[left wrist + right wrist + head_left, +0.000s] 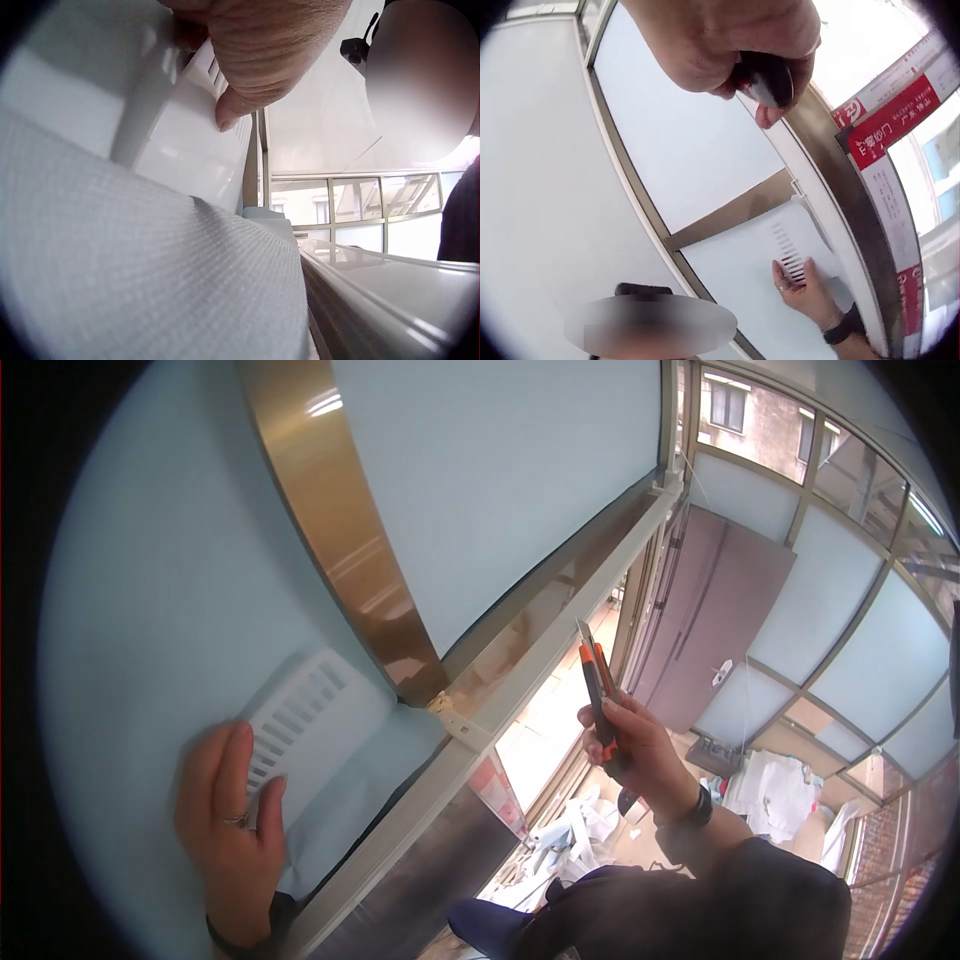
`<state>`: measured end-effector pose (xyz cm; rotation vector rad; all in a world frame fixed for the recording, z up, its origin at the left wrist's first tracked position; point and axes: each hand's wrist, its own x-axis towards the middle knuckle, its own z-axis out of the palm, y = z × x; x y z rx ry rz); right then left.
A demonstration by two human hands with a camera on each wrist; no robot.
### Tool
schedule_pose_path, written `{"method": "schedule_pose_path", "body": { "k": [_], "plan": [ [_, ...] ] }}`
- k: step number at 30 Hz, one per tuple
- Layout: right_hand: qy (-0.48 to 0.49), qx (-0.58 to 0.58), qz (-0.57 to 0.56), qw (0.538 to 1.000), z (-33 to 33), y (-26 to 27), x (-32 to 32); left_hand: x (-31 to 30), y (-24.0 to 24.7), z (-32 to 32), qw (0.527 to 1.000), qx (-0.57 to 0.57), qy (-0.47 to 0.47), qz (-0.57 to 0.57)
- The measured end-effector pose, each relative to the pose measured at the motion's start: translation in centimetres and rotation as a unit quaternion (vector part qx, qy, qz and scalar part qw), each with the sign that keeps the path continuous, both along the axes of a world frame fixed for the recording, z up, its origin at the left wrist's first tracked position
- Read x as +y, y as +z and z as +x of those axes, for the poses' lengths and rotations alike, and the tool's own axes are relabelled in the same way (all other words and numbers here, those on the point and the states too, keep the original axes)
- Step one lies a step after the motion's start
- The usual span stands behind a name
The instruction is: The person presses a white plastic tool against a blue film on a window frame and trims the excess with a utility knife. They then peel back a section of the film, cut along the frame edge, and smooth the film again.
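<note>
In the head view my left hand grips the slotted end of a white plastic scraper, which lies flat on the pale blue sheet. A loose fold of sheet lies beside the scraper, along the frame rail. The left wrist view shows the thumb on the white scraper, with the textured sheet close below. My right hand holds an orange and black utility knife upright, its blade out, away from the sheet. In the right wrist view the knife's dark end shows under the palm.
A pale frame rail runs diagonally between the hands. A shiny brown metal strip borders the sheet above. Below are scattered white scraps and a grey-purple door. Red and white printed tape lies beyond the rail.
</note>
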<state>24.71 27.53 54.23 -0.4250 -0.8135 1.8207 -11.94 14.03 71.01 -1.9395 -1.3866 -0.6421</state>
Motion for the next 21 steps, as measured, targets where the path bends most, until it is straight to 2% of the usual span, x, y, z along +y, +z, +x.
{"method": "schedule_pose_path", "body": {
  "k": [4,9,21],
  "plan": [
    [-0.036,-0.018,-0.001,0.999,0.2,-0.3,0.6,-0.2,0.0,-0.4,0.998,0.044,0.035,-0.01],
    [-0.072,-0.09,0.063,0.991,0.3,-0.7,0.9,-0.3,0.0,-0.7,0.998,0.054,0.029,-0.013],
    [-0.077,-0.091,0.044,0.992,0.1,-1.3,1.3,-0.5,0.0,-0.9,0.996,0.071,0.043,-0.013]
  ]
}}
